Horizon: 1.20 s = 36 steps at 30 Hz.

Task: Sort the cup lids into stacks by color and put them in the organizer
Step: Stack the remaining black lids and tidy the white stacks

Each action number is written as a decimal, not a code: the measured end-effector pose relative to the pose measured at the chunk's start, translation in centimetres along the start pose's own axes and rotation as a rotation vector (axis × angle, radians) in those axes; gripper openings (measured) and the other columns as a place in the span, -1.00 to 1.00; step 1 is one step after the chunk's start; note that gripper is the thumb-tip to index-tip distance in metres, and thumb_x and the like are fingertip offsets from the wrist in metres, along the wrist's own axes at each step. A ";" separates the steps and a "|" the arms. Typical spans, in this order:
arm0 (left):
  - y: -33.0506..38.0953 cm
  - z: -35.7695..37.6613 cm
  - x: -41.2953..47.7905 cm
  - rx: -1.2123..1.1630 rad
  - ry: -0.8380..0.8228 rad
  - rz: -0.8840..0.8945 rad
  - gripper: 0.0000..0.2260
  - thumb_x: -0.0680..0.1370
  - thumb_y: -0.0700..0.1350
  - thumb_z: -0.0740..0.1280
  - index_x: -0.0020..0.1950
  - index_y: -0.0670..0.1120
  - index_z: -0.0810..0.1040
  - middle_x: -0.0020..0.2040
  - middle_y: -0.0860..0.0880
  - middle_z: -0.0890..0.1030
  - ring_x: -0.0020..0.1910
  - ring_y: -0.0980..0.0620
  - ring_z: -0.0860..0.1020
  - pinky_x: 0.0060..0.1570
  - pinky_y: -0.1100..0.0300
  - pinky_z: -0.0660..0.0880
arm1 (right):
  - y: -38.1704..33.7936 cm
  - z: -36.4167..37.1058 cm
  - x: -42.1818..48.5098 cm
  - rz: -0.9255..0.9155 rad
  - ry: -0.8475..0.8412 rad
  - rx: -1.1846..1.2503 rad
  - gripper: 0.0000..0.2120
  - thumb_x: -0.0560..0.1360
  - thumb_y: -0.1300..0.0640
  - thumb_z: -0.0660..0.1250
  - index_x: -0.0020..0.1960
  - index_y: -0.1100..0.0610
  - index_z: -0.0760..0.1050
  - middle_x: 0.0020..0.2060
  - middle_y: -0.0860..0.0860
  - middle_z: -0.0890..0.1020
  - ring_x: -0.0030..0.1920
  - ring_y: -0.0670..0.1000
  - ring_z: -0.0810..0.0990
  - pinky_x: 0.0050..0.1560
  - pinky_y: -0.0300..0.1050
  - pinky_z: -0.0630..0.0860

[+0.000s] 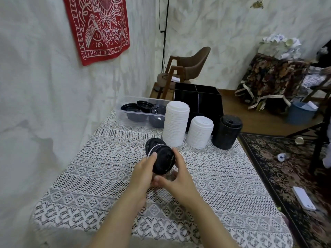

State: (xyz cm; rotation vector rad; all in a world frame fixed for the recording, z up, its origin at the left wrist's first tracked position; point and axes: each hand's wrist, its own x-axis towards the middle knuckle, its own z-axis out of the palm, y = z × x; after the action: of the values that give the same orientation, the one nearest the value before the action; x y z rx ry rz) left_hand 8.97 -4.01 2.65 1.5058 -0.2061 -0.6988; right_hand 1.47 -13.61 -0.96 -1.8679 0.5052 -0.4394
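On the near side of the room, a table [223, 185] covered with a white lace cloth is seen. High on the left wall a red printed cloth [96, 27] is hung. A brown chair [193, 63] with wooden legs is set on the floor behind the table. At the far end of the table a black box organizer [209, 102], split into open parts, is placed. Just to its left a clear plastic tub [125, 120] is set, and loose black round plastic cup lids [141, 106] are seen inside it.

In front of the organizer three stacks are stood in a row on the cloth, all outside the organizer. A tall stack of white plastic cup lids [176, 124] is on the left, near the tub. A shorter stack of white lids [200, 132] is placed just beside it, in the middle. A stack of black lids [226, 132] is stood on the right, close to the shorter white stack.

Nearer the camera, a small bunch of black lids [161, 158] is held above the cloth, tipped on its side. A thin white line is seen between two of them. The bunch is held by both hands. The left hand [143, 174] is wrapped around its left side, with the thumb laid on top. The right hand [179, 178] is curled around its right side, with one fingertip on the rim and the thumb underneath.
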 end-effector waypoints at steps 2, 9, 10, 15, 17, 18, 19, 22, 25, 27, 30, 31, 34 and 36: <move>-0.5 0.3 -0.8 -0.137 -0.062 -0.089 -0.73 0.64 0.07 0.17 0.13 -0.02 0.60 -0.05 -0.04 0.71 -0.10 -0.01 0.69 -0.09 0.06 0.58 | 0.0 0.2 -0.7 0.000 0.028 -0.009 -0.06 0.29 0.00 0.55 0.47 -0.30 0.06 0.39 -0.24 0.30 0.38 -0.17 0.36 0.42 -0.08 0.36; -1.3 0.5 -1.2 -0.255 -0.038 -0.227 -0.69 0.65 0.02 0.16 0.15 -0.12 0.60 -0.02 -0.12 0.70 -0.05 -0.07 0.67 -0.19 0.07 0.58 | 0.6 0.8 -1.7 -0.003 0.154 -0.150 -0.09 0.39 0.10 0.51 0.55 0.04 0.03 0.29 -0.15 0.19 0.27 -0.25 0.24 0.13 -0.63 0.16; -1.4 0.5 -1.1 -0.258 -0.025 -0.226 -0.71 0.65 0.00 0.16 0.13 -0.13 0.60 -0.04 -0.13 0.70 -0.07 -0.08 0.67 -0.20 0.07 0.58 | 0.7 0.9 -1.6 -0.007 0.181 -0.168 -0.12 0.39 0.07 0.51 0.54 0.04 0.06 0.25 -0.16 0.22 0.26 -0.24 0.25 0.20 -0.57 0.18; -1.6 0.6 -0.9 -0.238 -0.005 -0.170 -0.81 0.64 -0.17 0.18 0.09 -0.18 0.58 -0.13 -0.15 0.71 -0.15 -0.08 0.70 -0.21 0.09 0.59 | 0.8 0.6 -1.0 0.002 0.284 -0.211 -0.13 0.36 -0.08 0.52 0.52 0.06 0.16 0.22 -0.13 0.30 0.25 -0.17 0.28 0.31 -0.28 0.22; -1.9 0.8 -0.6 -0.217 0.039 -0.150 -0.83 0.63 -0.23 0.19 0.11 -0.21 0.56 -0.11 -0.17 0.70 -0.15 -0.08 0.70 -0.22 0.11 0.60 | 1.1 0.4 -0.7 0.021 0.290 -0.204 -0.11 0.36 -0.05 0.53 0.53 0.07 0.14 0.26 -0.12 0.31 0.30 -0.15 0.29 0.37 -0.22 0.24; -2.0 0.9 -0.5 -0.199 0.067 -0.133 -0.83 0.63 -0.25 0.18 0.11 -0.20 0.55 -0.09 -0.18 0.70 -0.17 -0.06 0.70 -0.24 0.15 0.60 | 1.3 0.3 -0.6 0.028 0.289 -0.205 -0.12 0.37 -0.01 0.53 0.54 0.07 0.12 0.30 -0.10 0.32 0.35 -0.11 0.30 0.41 -0.17 0.25; -2.1 1.0 -0.6 -0.182 0.093 -0.105 -0.82 0.63 -0.27 0.16 0.11 -0.18 0.54 -0.07 -0.17 0.69 -0.18 -0.03 0.70 -0.26 0.20 0.60 | 1.4 0.2 -0.5 0.031 0.284 -0.204 -0.12 0.39 0.04 0.52 0.55 0.07 0.11 0.35 -0.08 0.32 0.39 -0.09 0.29 0.44 -0.14 0.24; -2.5 1.1 -0.6 -0.099 0.171 0.008 -0.78 0.63 -0.28 0.16 0.17 -0.07 0.51 0.01 -0.07 0.65 -0.11 0.06 0.67 -0.23 0.28 0.57 | 1.4 0.0 -0.7 0.041 0.282 -0.182 -0.14 0.40 0.13 0.50 0.56 0.07 0.09 0.41 -0.08 0.29 0.43 -0.09 0.25 0.45 -0.17 0.21; -2.6 0.9 -0.7 0.021 0.241 0.109 -0.70 0.60 -0.28 0.21 0.28 0.02 0.43 0.20 -0.03 0.51 0.00 0.05 0.61 -0.01 0.12 0.59 | 1.2 -0.4 -0.9 0.046 0.303 -0.157 -0.16 0.38 0.16 0.52 0.53 0.06 0.15 0.34 -0.07 0.32 0.34 -0.15 0.30 0.39 -0.20 0.26; -2.5 0.8 -1.0 0.194 0.315 0.186 -0.66 0.58 -0.26 0.24 0.29 0.06 0.39 0.25 0.00 0.36 -0.04 0.09 0.55 0.04 0.09 0.54 | 0.9 -0.5 -1.1 0.034 0.322 -0.162 -0.21 0.36 0.16 0.53 0.48 0.05 0.23 0.26 -0.08 0.34 0.21 -0.22 0.30 0.31 -0.25 0.30; -2.3 1.2 -1.9 0.339 0.304 0.283 -0.72 0.59 -0.18 0.26 0.30 0.01 0.43 0.22 0.07 0.43 -0.06 0.26 0.48 -0.10 0.33 0.41 | 0.6 -0.7 -1.6 0.049 0.327 -0.164 -0.20 0.35 0.13 0.55 0.48 0.06 0.21 0.27 -0.06 0.30 0.20 -0.20 0.29 0.24 -0.32 0.26; -2.4 1.4 -2.1 0.343 0.260 0.286 -0.78 0.60 -0.15 0.26 0.24 0.02 0.48 0.18 0.07 0.51 -0.05 0.29 0.48 -0.15 0.39 0.40 | 0.6 -0.7 -1.8 0.052 0.330 -0.162 -0.19 0.35 0.11 0.55 0.47 0.07 0.21 0.27 -0.05 0.30 0.21 -0.18 0.30 0.24 -0.32 0.25; -2.4 2.1 -2.7 0.324 0.167 0.258 -0.77 0.61 -0.14 0.25 0.25 -0.02 0.54 0.13 0.11 0.55 -0.06 0.37 0.48 -0.22 0.48 0.41 | 0.1 -0.6 -2.2 0.045 0.338 -0.173 -0.18 0.34 0.07 0.56 0.46 0.08 0.21 0.25 -0.04 0.29 0.21 -0.18 0.31 0.23 -0.32 0.28; -2.4 2.3 -2.9 0.316 0.169 0.275 -0.72 0.60 -0.14 0.27 0.31 -0.03 0.51 0.19 0.11 0.50 -0.06 0.38 0.47 -0.18 0.48 0.39 | -0.2 -0.6 -2.5 0.045 0.317 -0.179 -0.21 0.35 0.08 0.56 0.46 0.07 0.23 0.22 -0.07 0.27 0.17 -0.19 0.32 0.23 -0.31 0.35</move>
State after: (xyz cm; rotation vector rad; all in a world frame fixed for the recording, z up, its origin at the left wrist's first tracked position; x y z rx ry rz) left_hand 4.79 -4.17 1.45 1.7858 -0.4010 -0.3262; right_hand -0.92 -12.63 -0.71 -1.9630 0.8207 -0.6847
